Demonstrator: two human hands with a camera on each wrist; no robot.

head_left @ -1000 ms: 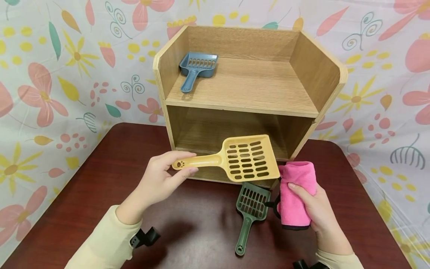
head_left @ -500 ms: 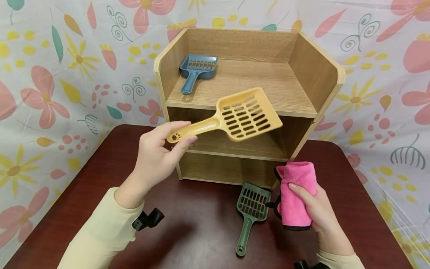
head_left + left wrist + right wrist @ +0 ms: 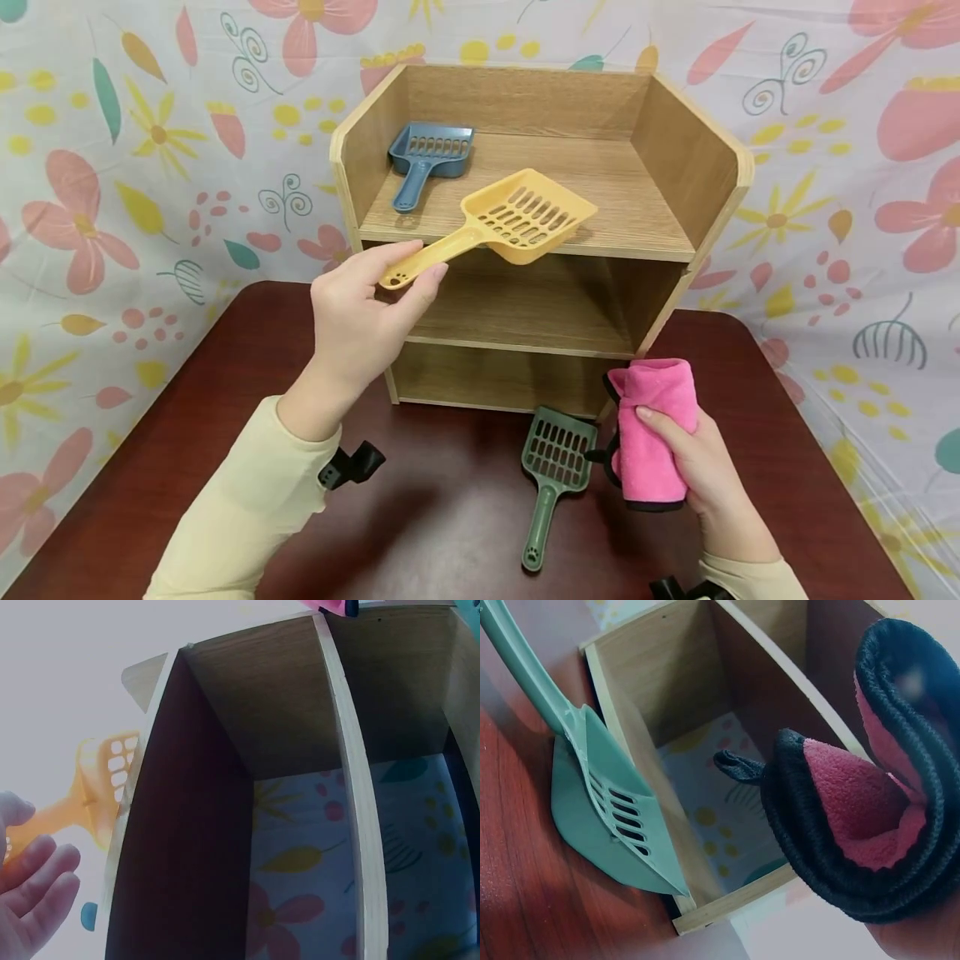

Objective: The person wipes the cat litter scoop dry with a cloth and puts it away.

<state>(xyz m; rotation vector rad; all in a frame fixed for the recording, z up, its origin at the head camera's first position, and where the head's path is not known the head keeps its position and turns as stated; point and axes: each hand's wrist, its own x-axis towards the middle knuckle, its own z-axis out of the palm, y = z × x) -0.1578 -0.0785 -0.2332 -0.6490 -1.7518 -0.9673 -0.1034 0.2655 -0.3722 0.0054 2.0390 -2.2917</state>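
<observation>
Handle marks: paw-print shapes at the ends of the yellow scoop [image 3: 474, 234] and the green scoop [image 3: 551, 482]; the mark on the blue scoop [image 3: 424, 160] is too small to read
Shelf unit [image 3: 622, 183]: wooden, with stacked compartments; the blue scoop lies on its top shelf by the left back corner, handle toward the front edge
Compartments: floral fabric [image 3: 300, 825] shows through them in both wrist views
Left hand [image 3: 358, 315]: pinches the yellow scoop's handle end between thumb and fingers
Yellow scoop: raised and tilted, its blade across the top shelf's front edge in the head view; whether it touches wood I cannot tell
Right hand [image 3: 705, 467]: grasps a rolled pink cloth [image 3: 649, 463] with black edging, off the unit's right front corner
Green scoop: lies on the table [image 3: 442, 517], blade just beside the unit's lower front edge near the right corner
</observation>
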